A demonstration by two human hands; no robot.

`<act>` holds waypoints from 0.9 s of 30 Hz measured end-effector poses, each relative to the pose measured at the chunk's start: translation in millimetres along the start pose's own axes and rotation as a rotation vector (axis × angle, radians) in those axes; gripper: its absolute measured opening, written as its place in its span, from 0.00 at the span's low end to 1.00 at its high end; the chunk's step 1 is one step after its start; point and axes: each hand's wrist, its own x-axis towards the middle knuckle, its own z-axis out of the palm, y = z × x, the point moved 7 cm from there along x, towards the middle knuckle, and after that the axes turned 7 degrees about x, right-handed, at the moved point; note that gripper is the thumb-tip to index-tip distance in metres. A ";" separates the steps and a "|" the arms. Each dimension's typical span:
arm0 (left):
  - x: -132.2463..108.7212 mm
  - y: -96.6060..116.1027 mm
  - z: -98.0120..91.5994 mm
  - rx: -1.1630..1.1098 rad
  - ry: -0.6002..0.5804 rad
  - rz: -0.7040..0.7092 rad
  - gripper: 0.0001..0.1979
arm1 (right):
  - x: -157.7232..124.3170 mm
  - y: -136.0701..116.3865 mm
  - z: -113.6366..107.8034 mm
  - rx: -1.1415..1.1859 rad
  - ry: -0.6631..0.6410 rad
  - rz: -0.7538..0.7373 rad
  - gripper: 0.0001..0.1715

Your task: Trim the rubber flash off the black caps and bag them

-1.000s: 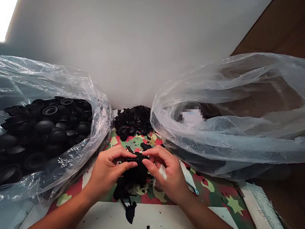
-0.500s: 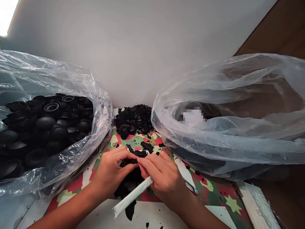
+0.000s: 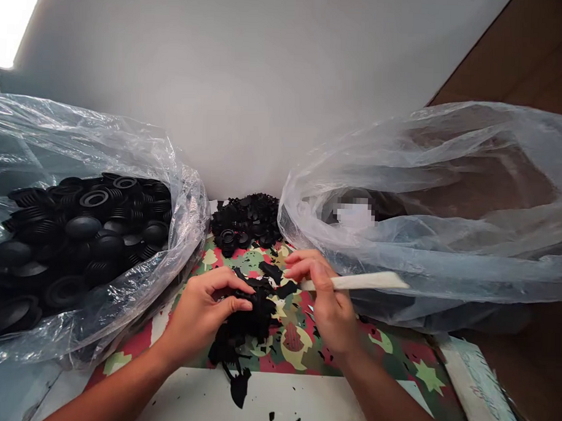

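My left hand (image 3: pixel 197 312) pinches a small black rubber part (image 3: pixel 242 294) between thumb and forefinger, over the middle of the table. Most of that part is covered by the fingers. My right hand (image 3: pixel 332 304) is closed around a slim tool with a white wrapped handle (image 3: pixel 373 280); its handle sticks out to the right, and its working end cannot be made out. The two hands are apart. Under the left hand lies a heap of black rubber scraps (image 3: pixel 244 326), with a loose strip (image 3: pixel 239 387) trailing toward me.
At left, a clear plastic bag (image 3: pixel 193 201) lies open, full of ribbed round black rubber parts (image 3: pixel 83 227). Another clear bag (image 3: pixel 473 263) stands at right. Black trimmings (image 3: pixel 248 215) pile up against the wall. A patterned sheet (image 3: pixel 429 375) covers the table.
My right hand has drawn away from the left, up and to the right. The white handle has swung from pointing lower left to pointing right. The left hand has hardly moved.
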 end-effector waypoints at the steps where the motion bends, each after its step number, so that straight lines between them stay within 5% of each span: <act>1: 0.2 -0.3 -0.4 0.003 0.009 0.001 0.05 | -1.7 -1.3 0.2 0.034 -0.004 0.006 0.35; 4: 0.0 -0.8 0.8 0.042 0.020 0.011 0.06 | -7.5 -3.4 7.2 0.111 -0.102 0.066 0.38; 11: -1.0 1.4 0.1 0.136 0.043 0.077 0.08 | -16.9 -11.9 21.0 0.119 -0.220 0.022 0.05; 18: -2.6 3.3 -0.3 0.165 0.073 0.129 0.11 | -20.1 -32.0 31.4 -0.016 -0.307 -0.350 0.06; 27: -4.3 4.2 -0.6 0.155 0.085 0.127 0.11 | -22.9 -32.7 34.2 -0.059 -0.301 -0.436 0.08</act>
